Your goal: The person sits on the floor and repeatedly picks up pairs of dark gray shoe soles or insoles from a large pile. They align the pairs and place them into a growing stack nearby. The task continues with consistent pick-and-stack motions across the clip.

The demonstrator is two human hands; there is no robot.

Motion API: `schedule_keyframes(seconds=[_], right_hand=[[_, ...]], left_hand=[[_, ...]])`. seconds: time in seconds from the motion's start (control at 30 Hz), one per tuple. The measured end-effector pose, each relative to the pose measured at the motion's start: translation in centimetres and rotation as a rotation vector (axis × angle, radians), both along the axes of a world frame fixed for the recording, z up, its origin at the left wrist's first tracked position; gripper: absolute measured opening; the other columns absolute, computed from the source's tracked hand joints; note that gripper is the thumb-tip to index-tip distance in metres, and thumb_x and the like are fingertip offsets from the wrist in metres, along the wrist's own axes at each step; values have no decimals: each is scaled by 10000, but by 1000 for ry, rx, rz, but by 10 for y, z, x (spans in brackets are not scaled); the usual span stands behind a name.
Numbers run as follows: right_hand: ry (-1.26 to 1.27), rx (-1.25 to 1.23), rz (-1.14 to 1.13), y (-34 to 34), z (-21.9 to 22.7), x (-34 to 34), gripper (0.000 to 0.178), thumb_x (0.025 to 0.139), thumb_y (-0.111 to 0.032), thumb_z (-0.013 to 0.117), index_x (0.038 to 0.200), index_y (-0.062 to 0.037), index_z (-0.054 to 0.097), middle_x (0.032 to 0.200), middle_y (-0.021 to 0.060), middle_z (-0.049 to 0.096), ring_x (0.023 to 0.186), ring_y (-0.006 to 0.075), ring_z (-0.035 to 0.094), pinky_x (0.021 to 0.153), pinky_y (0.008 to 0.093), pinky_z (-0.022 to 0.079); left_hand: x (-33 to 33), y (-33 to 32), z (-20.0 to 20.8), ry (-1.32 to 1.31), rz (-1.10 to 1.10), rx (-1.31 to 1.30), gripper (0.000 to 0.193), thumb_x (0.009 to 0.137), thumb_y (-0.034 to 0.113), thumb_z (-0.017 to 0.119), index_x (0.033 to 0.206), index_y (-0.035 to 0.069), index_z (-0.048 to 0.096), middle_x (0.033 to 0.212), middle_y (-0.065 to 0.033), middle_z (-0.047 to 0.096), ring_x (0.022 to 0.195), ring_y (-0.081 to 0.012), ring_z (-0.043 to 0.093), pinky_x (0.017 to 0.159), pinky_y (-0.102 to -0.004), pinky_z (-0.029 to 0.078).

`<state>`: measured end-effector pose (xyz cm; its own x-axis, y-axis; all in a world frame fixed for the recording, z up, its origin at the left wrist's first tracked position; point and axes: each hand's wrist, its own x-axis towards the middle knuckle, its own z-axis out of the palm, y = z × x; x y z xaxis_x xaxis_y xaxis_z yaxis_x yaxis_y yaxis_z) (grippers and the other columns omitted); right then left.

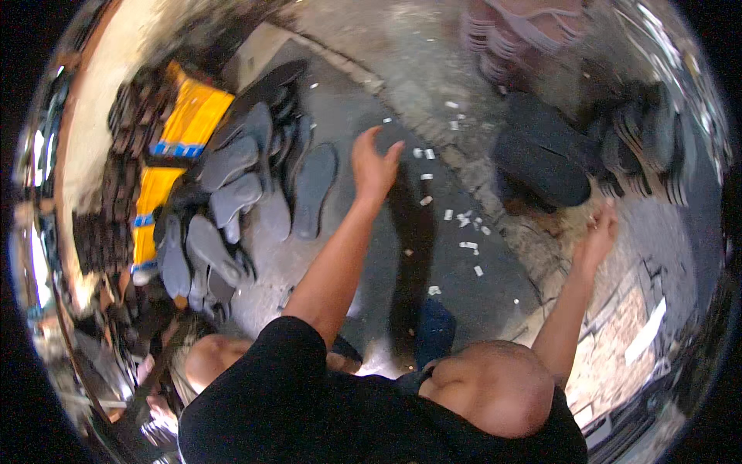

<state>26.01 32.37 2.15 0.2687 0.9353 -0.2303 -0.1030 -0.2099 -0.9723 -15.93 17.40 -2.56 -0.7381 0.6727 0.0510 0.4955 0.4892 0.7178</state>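
My left hand [376, 166] reaches out over the dark floor mat, thumb and fingers apart, with nothing in it. Just left of it a grey shoe sole [315, 189] lies flat. Beyond that, a loose heap of grey soles [232, 162] spreads to the left, some overlapping. On the right, my right hand [597, 234] is near the lower edge of a pile of dark soles [541, 158]. Its fingers look partly bent but are blurred, so whether they grip anything is unclear.
Small white paper bits [465, 220] are scattered on the dark mat [386, 255]. Stacked soles [645, 147] stand at far right, and pale ones [525, 31] at the top. Yellow packages [197, 108] lie beside dark stacks [104, 213] along the left wall.
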Motion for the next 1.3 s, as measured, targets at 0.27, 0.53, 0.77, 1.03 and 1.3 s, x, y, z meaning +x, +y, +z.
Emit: schedule_keyframes(seconds=[0.27, 0.53, 0.77, 1.03, 1.3], right_hand=[[-191, 132, 878, -94, 14, -164, 228, 999, -208, 718, 1154, -47, 670, 1014, -6, 660, 942, 101, 611, 846, 271, 506], [-166, -139, 1290, -154, -61, -214, 499, 944, -121, 740, 1375, -12, 515, 1260, 130, 666, 1150, 216, 639, 991, 356, 507], [-63, -207, 1132, -127, -55, -220, 389, 952, -75, 690, 1316, -18, 566, 1250, 87, 673, 1124, 203, 636, 996, 354, 486], [3, -303, 1090, -116, -41, -210, 426, 972, -102, 678, 1371, -9, 560, 1279, 90, 679, 1142, 209, 647, 1011, 351, 487], [11, -281, 1054, -116, -50, -199, 394, 966, -128, 676, 1325, -7, 566, 1194, 104, 687, 1051, 223, 659, 927, 362, 521]], left_hand=[[-66, -152, -9, -67, 341, -624, 1321, 650, 596, 927, 1600, -6, 234, 1583, -289, 393, 1492, -417, 366, 1213, -526, 323], [2, -123, 9, -101, 505, -192, 1260, 700, 676, 867, 1510, -124, 326, 1480, -314, 474, 1383, -450, 487, 1140, -480, 423], [-43, -222, -21, -151, 458, -429, 1271, 701, 638, 873, 1578, -35, 245, 1536, -266, 394, 1421, -456, 391, 1137, -616, 358], [-124, -188, 74, 670, 126, -790, 1327, 614, 541, 927, 1665, 364, 136, 1736, -110, 118, 1594, -398, 108, 1118, -837, 168], [-138, -155, 45, 501, 90, -682, 873, 903, 143, 677, 1648, 241, 231, 1712, -167, 190, 1562, -443, 208, 1033, -874, 288]])
